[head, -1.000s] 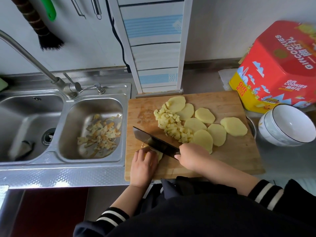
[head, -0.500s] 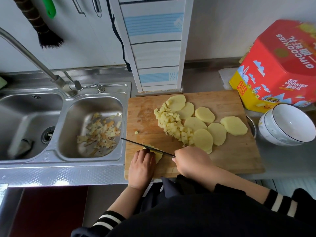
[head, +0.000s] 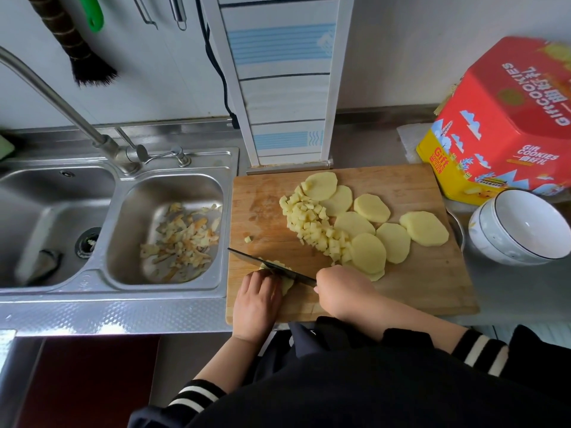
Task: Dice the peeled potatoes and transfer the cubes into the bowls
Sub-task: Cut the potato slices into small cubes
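Two hands work at the board's 7 o'clock corner: left hand (head: 258,296) fingers (head: 262,274) curled, pinning a potato piece (head: 285,281); right hand (head: 341,290) clenched on the knife (head: 272,267), handle hidden. Wet, firm potato likely slips; hold it flat-side down. Cubes (head: 315,228) and slices (head: 394,237) lie mid-cutting board (head: 417,282); bowls (head: 522,227) at 3 o'clock are partly cut off.

A pale wall (head: 401,50) backs a steel counter (head: 355,146) with a double sink (head: 173,162) and faucet (head: 61,103) on the left. A dark brush (head: 77,50) (bristles down) hangs on the wall beside a blue-striped tiled column (head: 284,81), in soft, even light.
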A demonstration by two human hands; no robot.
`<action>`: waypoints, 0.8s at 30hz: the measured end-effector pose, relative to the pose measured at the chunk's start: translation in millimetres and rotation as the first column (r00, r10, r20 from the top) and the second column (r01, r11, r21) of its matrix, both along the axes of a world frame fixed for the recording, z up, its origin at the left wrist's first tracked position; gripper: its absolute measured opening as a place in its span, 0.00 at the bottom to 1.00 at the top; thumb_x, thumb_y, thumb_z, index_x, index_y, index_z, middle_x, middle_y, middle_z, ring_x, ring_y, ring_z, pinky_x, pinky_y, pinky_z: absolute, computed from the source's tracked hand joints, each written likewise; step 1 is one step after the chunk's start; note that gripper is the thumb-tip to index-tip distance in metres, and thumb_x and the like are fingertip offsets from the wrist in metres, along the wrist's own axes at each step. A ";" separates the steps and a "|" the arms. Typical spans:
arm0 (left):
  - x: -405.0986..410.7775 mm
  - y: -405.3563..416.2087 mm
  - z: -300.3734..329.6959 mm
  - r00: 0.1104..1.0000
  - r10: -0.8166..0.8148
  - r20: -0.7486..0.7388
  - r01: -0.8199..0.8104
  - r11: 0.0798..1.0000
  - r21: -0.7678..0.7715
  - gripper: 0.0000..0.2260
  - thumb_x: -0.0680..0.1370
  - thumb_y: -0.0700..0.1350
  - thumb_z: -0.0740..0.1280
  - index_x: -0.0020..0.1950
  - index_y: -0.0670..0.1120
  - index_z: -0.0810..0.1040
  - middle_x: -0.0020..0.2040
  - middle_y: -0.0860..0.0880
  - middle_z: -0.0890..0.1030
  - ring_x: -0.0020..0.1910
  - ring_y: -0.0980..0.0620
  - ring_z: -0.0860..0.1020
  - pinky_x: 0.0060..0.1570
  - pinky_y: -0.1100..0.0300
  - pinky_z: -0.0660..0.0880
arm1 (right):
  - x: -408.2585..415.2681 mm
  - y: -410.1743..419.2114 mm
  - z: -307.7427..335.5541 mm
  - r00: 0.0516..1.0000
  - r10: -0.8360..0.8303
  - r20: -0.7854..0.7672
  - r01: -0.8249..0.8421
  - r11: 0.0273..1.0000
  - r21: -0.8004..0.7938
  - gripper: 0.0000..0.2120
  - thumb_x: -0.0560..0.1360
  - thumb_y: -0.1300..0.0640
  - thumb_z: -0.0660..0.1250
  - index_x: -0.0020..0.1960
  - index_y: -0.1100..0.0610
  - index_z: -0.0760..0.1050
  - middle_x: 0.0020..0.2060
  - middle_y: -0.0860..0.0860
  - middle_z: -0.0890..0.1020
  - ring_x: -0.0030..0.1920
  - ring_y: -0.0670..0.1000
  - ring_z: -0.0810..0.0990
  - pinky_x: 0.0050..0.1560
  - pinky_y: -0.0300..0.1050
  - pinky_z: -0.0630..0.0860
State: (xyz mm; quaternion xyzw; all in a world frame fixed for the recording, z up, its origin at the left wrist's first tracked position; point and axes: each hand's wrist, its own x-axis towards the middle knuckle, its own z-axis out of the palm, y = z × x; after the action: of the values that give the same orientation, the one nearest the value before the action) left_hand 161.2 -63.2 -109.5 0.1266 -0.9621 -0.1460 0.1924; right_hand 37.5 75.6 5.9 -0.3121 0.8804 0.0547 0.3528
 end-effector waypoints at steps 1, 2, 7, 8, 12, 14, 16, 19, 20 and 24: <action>0.1 0.3 0.1 1.000 0.000 -0.004 0.000 1.000 -0.001 0.11 0.78 0.46 0.62 0.49 0.40 0.79 0.46 0.42 0.78 0.45 0.43 0.74 0.46 0.55 0.71 | -1.6 1.4 0.6 1.000 -0.016 0.013 0.016 1.000 -0.008 0.09 0.81 0.59 0.59 0.47 0.59 0.77 0.36 0.51 0.75 0.40 0.54 0.77 0.38 0.45 0.73; 0.2 0.8 0.2 1.000 0.000 -0.008 0.000 1.000 0.000 0.11 0.78 0.46 0.62 0.49 0.40 0.80 0.46 0.43 0.78 0.45 0.43 0.74 0.46 0.55 0.71 | -4.1 2.8 1.4 0.999 -0.036 0.028 0.037 0.999 -0.020 0.10 0.82 0.57 0.59 0.49 0.59 0.77 0.37 0.51 0.76 0.41 0.54 0.78 0.39 0.46 0.74; -0.2 2.6 4.3 1.000 -0.003 -0.027 0.004 1.000 0.023 0.11 0.79 0.46 0.62 0.48 0.41 0.81 0.47 0.43 0.79 0.47 0.44 0.74 0.47 0.55 0.72 | -11.0 9.1 1.6 0.984 -0.153 0.092 0.162 0.982 -0.097 0.14 0.81 0.48 0.59 0.54 0.57 0.75 0.42 0.51 0.79 0.44 0.53 0.79 0.43 0.47 0.76; -0.3 2.7 5.1 1.000 -0.003 -0.022 0.003 1.000 0.025 0.12 0.79 0.47 0.62 0.48 0.41 0.81 0.47 0.43 0.79 0.47 0.44 0.75 0.47 0.55 0.73 | -11.1 10.7 1.1 0.982 -0.164 0.094 0.174 0.978 -0.112 0.14 0.81 0.47 0.59 0.54 0.57 0.76 0.41 0.50 0.79 0.43 0.53 0.79 0.43 0.47 0.76; 2.6 2.3 7.0 1.000 -0.004 -0.003 0.004 1.000 0.017 0.11 0.79 0.48 0.62 0.48 0.42 0.81 0.46 0.45 0.79 0.46 0.45 0.75 0.43 0.54 0.74 | -7.9 16.0 7.2 0.990 -0.127 0.052 0.134 0.980 -0.146 0.13 0.82 0.47 0.58 0.55 0.54 0.76 0.39 0.47 0.76 0.44 0.52 0.79 0.41 0.45 0.74; 3.5 1.7 6.3 1.000 0.008 0.000 -0.008 1.000 0.020 0.11 0.79 0.48 0.62 0.46 0.42 0.81 0.45 0.45 0.78 0.45 0.45 0.74 0.42 0.55 0.72 | -4.6 16.5 11.9 0.997 -0.075 0.016 0.077 0.987 -0.140 0.15 0.82 0.47 0.56 0.55 0.56 0.76 0.43 0.50 0.78 0.46 0.54 0.79 0.43 0.46 0.73; 2.8 1.2 5.6 1.000 0.019 0.005 -0.019 1.000 0.023 0.12 0.79 0.48 0.62 0.45 0.42 0.80 0.44 0.45 0.78 0.44 0.45 0.74 0.42 0.56 0.70 | 0.6 15.7 15.7 1.000 -0.018 -0.012 0.016 0.993 -0.119 0.16 0.83 0.47 0.55 0.54 0.56 0.75 0.43 0.51 0.78 0.44 0.54 0.78 0.41 0.46 0.72; 2.8 1.2 3.8 1.000 0.021 0.006 -0.021 1.000 0.016 0.12 0.79 0.48 0.63 0.45 0.42 0.80 0.44 0.45 0.78 0.44 0.45 0.74 0.42 0.56 0.70 | 4.9 13.7 17.5 1.000 0.016 -0.007 -0.016 0.997 -0.075 0.16 0.83 0.47 0.54 0.54 0.56 0.76 0.43 0.51 0.78 0.44 0.53 0.78 0.41 0.46 0.72; 3.3 1.0 3.0 1.000 0.019 0.000 -0.019 1.000 0.012 0.11 0.79 0.48 0.63 0.45 0.42 0.80 0.44 0.45 0.78 0.44 0.44 0.74 0.43 0.56 0.70 | 5.1 13.0 17.7 1.000 0.019 -0.005 -0.020 0.998 -0.064 0.16 0.83 0.47 0.54 0.54 0.57 0.76 0.44 0.51 0.79 0.44 0.54 0.79 0.41 0.46 0.72; 4.4 1.6 1.3 0.999 0.021 -0.033 -0.021 1.000 0.010 0.11 0.79 0.47 0.63 0.45 0.41 0.80 0.44 0.44 0.78 0.44 0.44 0.74 0.43 0.56 0.70 | 5.7 11.5 17.5 1.000 0.031 0.003 -0.031 0.999 -0.036 0.16 0.83 0.48 0.54 0.55 0.57 0.76 0.45 0.53 0.80 0.46 0.55 0.80 0.43 0.47 0.74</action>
State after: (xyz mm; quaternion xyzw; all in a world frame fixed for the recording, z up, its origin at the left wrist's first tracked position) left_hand 165.7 -61.6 -108.3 0.1351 -0.9568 -0.1507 0.2090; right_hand 43.2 87.2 23.4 -0.3322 0.8757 0.0438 0.3477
